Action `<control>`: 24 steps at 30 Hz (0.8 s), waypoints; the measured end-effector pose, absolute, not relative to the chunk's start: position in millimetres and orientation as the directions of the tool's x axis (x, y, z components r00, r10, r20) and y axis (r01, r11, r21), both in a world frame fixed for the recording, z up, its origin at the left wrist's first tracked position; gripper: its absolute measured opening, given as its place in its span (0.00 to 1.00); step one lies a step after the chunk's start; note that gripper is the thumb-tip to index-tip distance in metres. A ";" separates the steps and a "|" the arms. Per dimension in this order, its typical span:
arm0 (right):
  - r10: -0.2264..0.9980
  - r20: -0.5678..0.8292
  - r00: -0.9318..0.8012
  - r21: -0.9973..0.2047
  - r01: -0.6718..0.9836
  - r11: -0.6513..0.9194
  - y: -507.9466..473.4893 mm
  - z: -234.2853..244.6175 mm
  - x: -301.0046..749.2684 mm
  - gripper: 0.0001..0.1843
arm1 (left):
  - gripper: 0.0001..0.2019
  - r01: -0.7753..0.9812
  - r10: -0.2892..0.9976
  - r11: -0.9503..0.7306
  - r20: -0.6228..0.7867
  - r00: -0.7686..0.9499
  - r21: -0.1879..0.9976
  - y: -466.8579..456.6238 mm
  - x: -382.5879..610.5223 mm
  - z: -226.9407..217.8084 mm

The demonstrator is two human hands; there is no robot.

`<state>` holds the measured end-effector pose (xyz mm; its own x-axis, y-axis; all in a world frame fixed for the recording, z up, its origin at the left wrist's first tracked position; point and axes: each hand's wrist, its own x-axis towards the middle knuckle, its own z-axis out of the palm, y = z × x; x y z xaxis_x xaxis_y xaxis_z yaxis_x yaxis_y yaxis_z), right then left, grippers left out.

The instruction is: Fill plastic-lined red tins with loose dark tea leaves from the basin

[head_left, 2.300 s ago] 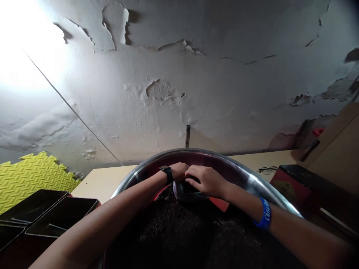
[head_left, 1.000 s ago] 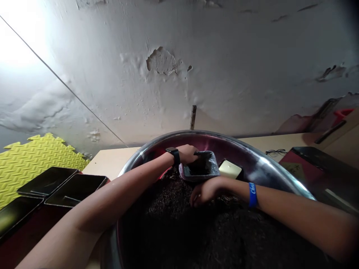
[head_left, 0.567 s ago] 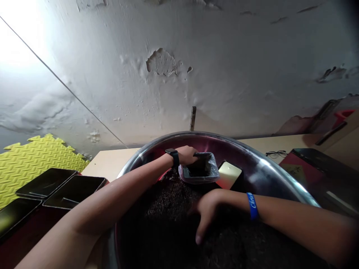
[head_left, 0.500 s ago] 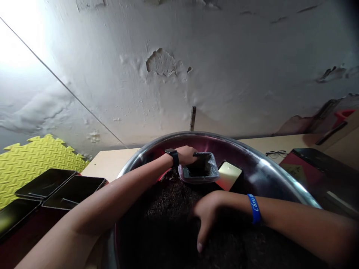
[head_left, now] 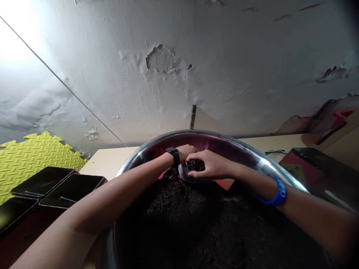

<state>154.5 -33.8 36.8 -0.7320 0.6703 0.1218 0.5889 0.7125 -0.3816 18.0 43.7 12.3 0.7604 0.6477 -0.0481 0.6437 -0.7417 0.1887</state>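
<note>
A large steel basin (head_left: 254, 158) in front of me is heaped with dark loose material (head_left: 196, 220). My left hand (head_left: 185, 151), with a black watch on its wrist, grips the left edge of a small clear-lined container (head_left: 183, 174) at the far side of the heap. My right hand (head_left: 211, 165), a blue band on its wrist, is cupped over the container, closed on a clump of the dark material (head_left: 195, 164). Most of the container is hidden under that hand.
Black trays (head_left: 53, 185) lie at the left on a red surface, a yellow foam mat (head_left: 30, 157) behind them. A dark red box (head_left: 316, 164) and spectacles (head_left: 276, 152) sit at the right on the pale table (head_left: 105, 161). A peeling wall stands close behind.
My right hand dug into the heap near me, then rose with a clump and moved back over the container. The left hand kept its hold on the container.
</note>
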 end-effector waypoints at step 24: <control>0.094 -0.699 -0.709 -0.447 0.535 0.717 -83.6 -41.4 113.0 0.44 | 0.14 0.696 0.707 -0.696 -0.003 0.707 0.174 48.4 20.4 4.2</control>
<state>113.0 -83.6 -41.4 -0.7093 0.0944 -0.6985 0.5353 0.7168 -0.4467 20.4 48.4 4.2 0.7075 0.7068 -0.0030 0.6963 -0.6962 0.1745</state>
